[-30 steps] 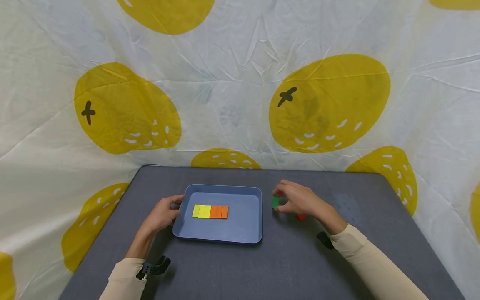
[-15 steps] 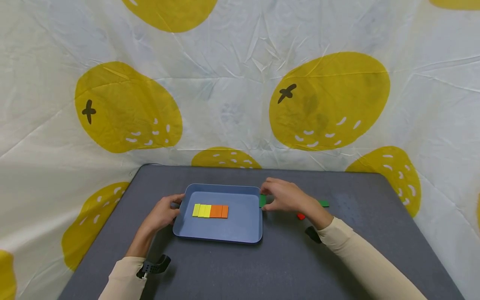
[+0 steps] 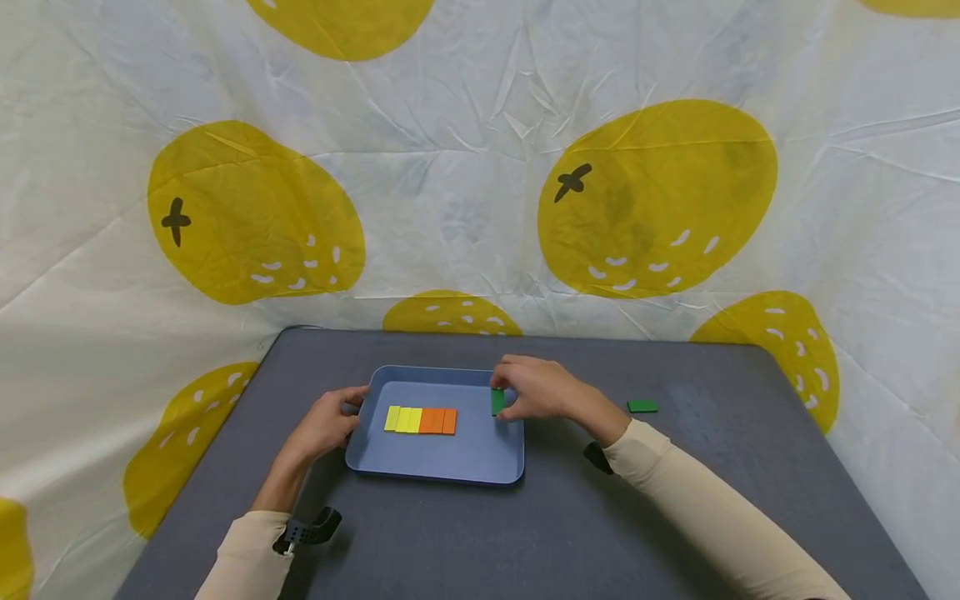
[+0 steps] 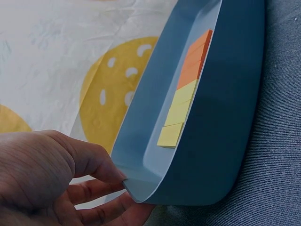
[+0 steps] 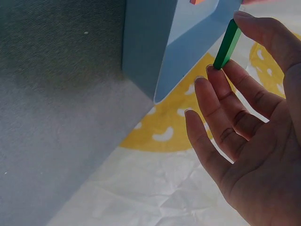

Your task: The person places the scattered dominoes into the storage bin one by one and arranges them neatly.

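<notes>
In the head view my left hand [image 3: 327, 427] holds the left edge of a blue-grey tray [image 3: 435, 468]. The left wrist view has the thumb over the rim and the fingers against the outer wall. My right hand [image 3: 542, 388] is above the tray's right side, pinching a green tile [image 3: 497, 402] between thumb and fingertips. That green tile [image 5: 227, 44] stands on its narrow side in the right wrist view, apart from the tray. Inside the tray, yellow tiles [image 3: 403, 419] and orange tiles [image 3: 438, 421] lie side by side in one row.
Another green tile [image 3: 642, 407] lies on the dark grey table [image 3: 480, 542], right of the tray and beyond the right forearm. Behind the table hangs a white cloth [image 3: 450, 208] with large yellow fruit prints.
My right hand has carried the green tile leftward from the table, over the tray's right rim. The other green tile has come into view; a red piece is now out of sight. The left hand stays put.
</notes>
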`<state>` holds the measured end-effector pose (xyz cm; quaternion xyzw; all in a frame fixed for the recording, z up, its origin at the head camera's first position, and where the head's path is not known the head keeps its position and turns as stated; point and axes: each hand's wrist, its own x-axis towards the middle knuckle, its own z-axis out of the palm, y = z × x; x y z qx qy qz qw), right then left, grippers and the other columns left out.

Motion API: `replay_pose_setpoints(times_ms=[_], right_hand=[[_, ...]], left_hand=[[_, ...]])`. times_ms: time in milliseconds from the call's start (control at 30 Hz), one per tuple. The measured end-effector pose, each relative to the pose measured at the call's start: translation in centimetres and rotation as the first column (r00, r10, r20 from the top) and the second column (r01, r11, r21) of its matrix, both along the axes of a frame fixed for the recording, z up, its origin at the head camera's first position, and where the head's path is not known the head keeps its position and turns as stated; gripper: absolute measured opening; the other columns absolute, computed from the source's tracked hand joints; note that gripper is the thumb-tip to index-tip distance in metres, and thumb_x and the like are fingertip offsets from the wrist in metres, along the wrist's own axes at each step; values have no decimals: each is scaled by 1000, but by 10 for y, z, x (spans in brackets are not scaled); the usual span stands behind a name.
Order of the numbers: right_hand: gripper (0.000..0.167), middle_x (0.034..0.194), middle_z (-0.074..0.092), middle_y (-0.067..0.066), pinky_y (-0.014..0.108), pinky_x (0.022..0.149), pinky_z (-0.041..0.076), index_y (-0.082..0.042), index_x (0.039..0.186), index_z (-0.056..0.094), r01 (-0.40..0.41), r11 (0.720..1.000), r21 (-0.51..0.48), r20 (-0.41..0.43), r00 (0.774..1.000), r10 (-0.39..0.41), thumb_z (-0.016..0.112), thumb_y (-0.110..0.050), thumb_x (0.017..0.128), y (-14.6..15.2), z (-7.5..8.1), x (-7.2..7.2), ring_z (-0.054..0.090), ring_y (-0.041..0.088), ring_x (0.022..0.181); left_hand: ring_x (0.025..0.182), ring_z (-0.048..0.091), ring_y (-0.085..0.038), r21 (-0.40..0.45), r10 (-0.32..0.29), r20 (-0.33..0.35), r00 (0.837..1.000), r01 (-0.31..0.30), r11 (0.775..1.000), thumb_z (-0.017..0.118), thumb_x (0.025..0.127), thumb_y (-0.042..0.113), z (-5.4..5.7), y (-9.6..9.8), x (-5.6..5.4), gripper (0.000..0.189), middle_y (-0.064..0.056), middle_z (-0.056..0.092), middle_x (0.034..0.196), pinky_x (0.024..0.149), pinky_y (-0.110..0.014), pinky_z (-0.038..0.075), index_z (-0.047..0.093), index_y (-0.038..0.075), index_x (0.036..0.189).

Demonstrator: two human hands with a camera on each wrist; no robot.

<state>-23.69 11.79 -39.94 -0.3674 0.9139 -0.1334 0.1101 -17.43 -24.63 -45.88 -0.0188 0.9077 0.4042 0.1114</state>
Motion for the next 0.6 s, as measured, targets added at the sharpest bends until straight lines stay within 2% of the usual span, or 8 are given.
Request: replay_pose_setpoints(times_ms=[167,600], right_hand=[[37,110,63,-3,38,84,53,-16,113,72,-18,1000,10,19,1000,17,83,-34,83,-11,0,-6,61,13,99],[39,101,63,-5,35,79,52,-18,110,72,-105,989,104,23,994,103,85,-41,81,-37,-12,-19,57,11,91]], left_hand=[[85,64,-27,-2,9,5,1000,-9,1000,53,94,-6,1,2,-1,59,-28,55,135,58,-36,53,44,-1,152],[86,64,-27,-8,20,11,1000,-20,1000,53,93,-6,2,7,-5,59,-28,56,134,58,-36,54,45,-1,151]])
